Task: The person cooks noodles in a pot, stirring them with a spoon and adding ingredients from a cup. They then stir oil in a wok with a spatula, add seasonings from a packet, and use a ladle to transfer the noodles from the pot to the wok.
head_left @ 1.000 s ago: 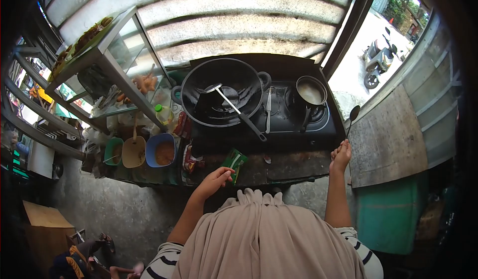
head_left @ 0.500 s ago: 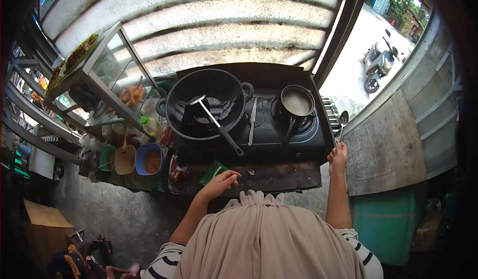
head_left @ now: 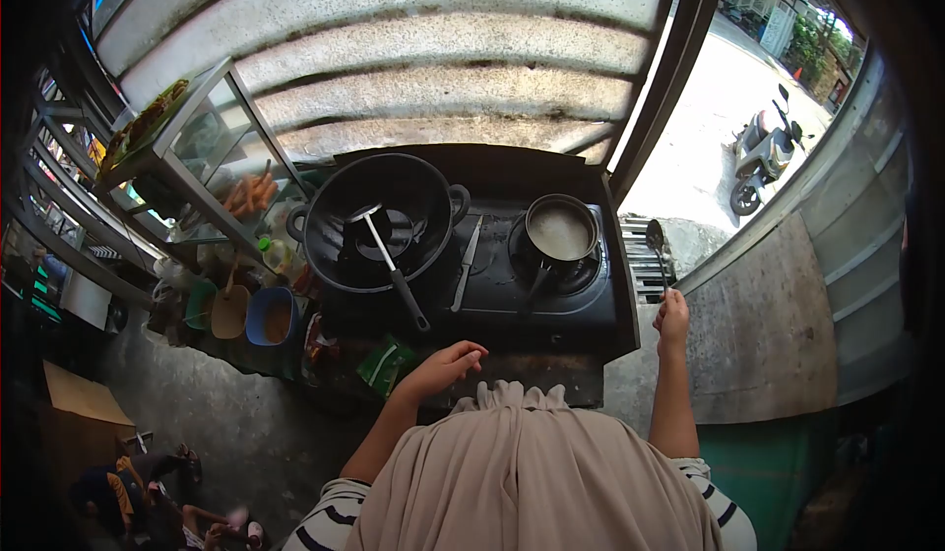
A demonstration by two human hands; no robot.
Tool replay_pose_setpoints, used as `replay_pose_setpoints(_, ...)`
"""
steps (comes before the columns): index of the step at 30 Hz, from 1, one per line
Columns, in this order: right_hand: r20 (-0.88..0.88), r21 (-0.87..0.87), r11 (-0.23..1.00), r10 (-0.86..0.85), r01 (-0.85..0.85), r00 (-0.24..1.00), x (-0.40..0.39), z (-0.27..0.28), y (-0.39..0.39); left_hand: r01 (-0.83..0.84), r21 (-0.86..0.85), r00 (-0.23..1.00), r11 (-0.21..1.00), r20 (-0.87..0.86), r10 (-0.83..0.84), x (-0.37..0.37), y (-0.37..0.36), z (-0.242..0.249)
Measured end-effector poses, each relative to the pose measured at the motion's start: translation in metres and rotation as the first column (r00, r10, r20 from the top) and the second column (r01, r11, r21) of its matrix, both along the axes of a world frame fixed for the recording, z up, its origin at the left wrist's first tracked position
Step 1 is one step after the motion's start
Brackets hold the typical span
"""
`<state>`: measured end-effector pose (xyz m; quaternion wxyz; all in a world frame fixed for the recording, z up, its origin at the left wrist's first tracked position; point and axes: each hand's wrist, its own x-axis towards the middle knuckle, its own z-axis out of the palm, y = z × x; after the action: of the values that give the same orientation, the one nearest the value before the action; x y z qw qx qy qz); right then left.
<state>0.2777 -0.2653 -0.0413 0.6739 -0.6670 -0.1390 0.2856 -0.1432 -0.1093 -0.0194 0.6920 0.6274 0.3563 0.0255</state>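
Nearest the stove's [head_left: 551,300] front edge, the person's left hand [head_left: 448,366] hangs with fingers loosely spread, gripping nothing, just right of one green packet [head_left: 386,364] lying flat on the ledge. To the stove's right, the right hand [head_left: 673,317] is closed around one spoon [head_left: 656,239], bowl upward, probably kept clear of the heat. On the stove sit two pans: one small pot [head_left: 561,230] holding pale liquid, and one wok [head_left: 379,221] with a spatula [head_left: 386,256] resting inside, handle toward the person.
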Motion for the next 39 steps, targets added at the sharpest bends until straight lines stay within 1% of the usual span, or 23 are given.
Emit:
replay_pose_setpoints(1,-0.001,0.0,1.0,0.012,-0.012,1.0,0.006,-0.006,0.005,-0.009,0.007,1.0,1.0,0.017,0.009,0.004,-0.002,-0.005)
replay_pose_setpoints(2,0.308,-0.102,0.994,0.056,-0.025,0.95,0.011,-0.013,0.01,-0.019,0.012,0.999,1.0,0.034,0.018,0.007,-0.004,-0.01)
replay_pose_setpoints(3,0.582,-0.2,0.98,0.124,-0.006,0.803,0.016,-0.016,0.014,-0.031,0.01,0.999,0.999,0.035,0.03,0.01,-0.007,-0.009)
replay_pose_setpoints(4,0.755,-0.204,0.978,0.123,0.051,0.644,0.008,-0.007,0.022,-0.042,0.01,0.999,0.999,0.022,0.042,0.011,-0.01,-0.007)
replay_pose_setpoints(7,0.735,-0.264,0.964,0.199,0.003,0.648,0.001,0.011,0.044,-0.067,0.014,0.998,0.998,-0.006,0.067,0.01,-0.017,-0.01)
replay_pose_setpoints(8,0.81,-0.25,0.968,0.206,0.004,0.549,0.013,0.0,0.053,-0.069,0.022,0.997,0.997,-0.022,0.07,0.008,-0.017,-0.011)
replay_pose_setpoints(9,0.811,-0.246,0.969,0.208,-0.004,0.548,0.014,0.006,0.061,-0.077,0.025,0.997,0.997,-0.022,0.078,0.008,-0.018,-0.013)
replay_pose_setpoints(11,0.686,-0.29,0.951,0.285,-0.109,0.669,0.014,0.017,0.076,-0.105,0.009,0.994,0.994,-0.02,0.105,0.006,-0.019,-0.015)
replay_pose_setpoints(13,0.727,-0.225,0.965,0.257,-0.133,0.637,0.02,0.021,0.092,-0.124,0.015,0.992,0.992,-0.018,0.124,0.007,-0.019,-0.011)
replay_pose_setpoints(16,0.511,-0.136,0.945,0.323,-0.296,0.796,0.025,0.033,0.114,-0.145,0.023,0.989,0.989,-0.026,0.145,0.009,-0.018,-0.009)
replay_pose_setpoints(17,0.509,-0.136,0.944,0.327,-0.301,0.796,0.024,0.037,0.121,-0.147,0.029,0.988,0.989,-0.035,0.148,0.01,-0.017,-0.008)
replay_pose_setpoints(21,0.584,-0.253,0.914,0.406,-0.318,0.703,0.017,0.055,0.15,-0.16,0.03,0.985,0.987,-0.056,0.162,0.012,-0.016,-0.006)
replay_pose_setpoints(23,0.778,-0.329,0.91,0.412,-0.251,0.475,0.013,0.055,0.165,-0.163,0.041,0.985,0.986,-0.057,0.165,0.012,-0.016,-0.005)
replay_pose_setpoints(24,0.829,-0.294,0.918,0.384,-0.266,0.407,0.006,0.06,0.169,-0.165,0.041,0.984,0.985,-0.058,0.167,0.012,-0.017,-0.006)
replay_pose_setpoints(25,0.829,-0.295,0.917,0.385,-0.268,0.406,0.002,0.06,0.175,-0.166,0.034,0.984,0.986,-0.055,0.168,0.012,-0.016,-0.008)
replay_pose_setpoints(27,0.885,-0.312,0.904,0.388,-0.292,0.256,0.0,0.053,0.185,-0.169,0.025,0.984,0.985,-0.051,0.17,0.013,-0.017,-0.007)
replay_pose_setpoints(28,0.886,-0.312,0.903,0.389,-0.295,0.254,0.0,0.049,0.189,-0.167,0.029,0.983,0.986,-0.067,0.168,0.013,-0.017,-0.003)
replay_pose_setpoints(30,0.811,-0.451,0.863,0.503,-0.228,0.299,0.0,0.04,0.198,-0.168,0.034,0.982,0.985,-0.083,0.171,0.013,-0.017,-0.001)
replay_pose_setpoints(31,0.811,-0.451,0.862,0.504,-0.231,0.297,0.001,0.035,0.202,-0.171,0.029,0.983,0.985,-0.07,0.172,0.012,-0.017,0.0)
replay_pose_setpoints(34,0.72,-0.488,0.831,0.556,-0.266,0.416,0.007,0.029,0.208,-0.173,0.023,0.983,0.985,-0.061,0.174,0.01,-0.016,-0.004)
replay_pose_setpoints(36,0.556,-0.535,0.77,0.631,-0.349,0.54,0.013,0.026,0.21,-0.171,0.022,0.983,0.985,-0.064,0.172,0.008,-0.015,-0.01)
replay_pose_setpoints(37,0.557,-0.535,0.77,0.631,-0.348,0.54,0.018,0.021,0.212,-0.17,0.026,0.984,0.985,-0.05,0.171,0.008,-0.014,-0.013)
replay_pose_setpoints(39,0.423,-0.511,0.761,0.628,-0.401,0.653,0.028,0.013,0.214,-0.168,0.03,0.985,0.985,-0.036,0.169,0.007,-0.013,-0.014)
